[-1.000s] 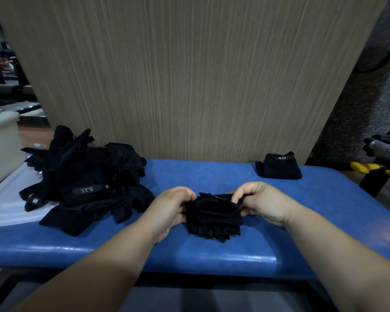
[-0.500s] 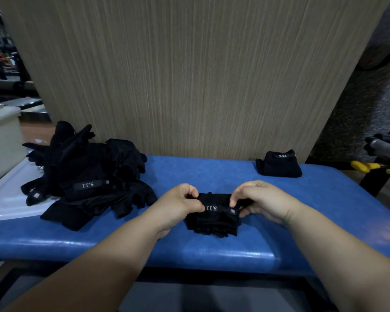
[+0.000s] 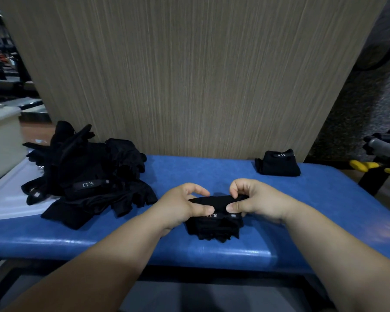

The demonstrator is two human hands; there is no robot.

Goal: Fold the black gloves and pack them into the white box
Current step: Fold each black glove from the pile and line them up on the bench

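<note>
Both thumbs [image 3: 204,209] now sit lower, on the labelled cuff [image 3: 221,215]. Left hand [image 3: 182,206] and right hand [image 3: 254,201] pinch the folded black fabric glove bundle [image 3: 214,228] (fingers [image 3: 196,190] clamped on cloth) on the blue padded tabletop [image 3: 212,172]. Uneven release may let the fold spring open.

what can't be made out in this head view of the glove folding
All in the head view:
white box: cut off by the left edge; its inside does not show.
glove: its top fold and part of its label are covered by the left hand and right hand, which pinch it.
pile of gloves: black on black, so the count cannot be told.
yellow-handled tool: cut off by the right edge.
</note>
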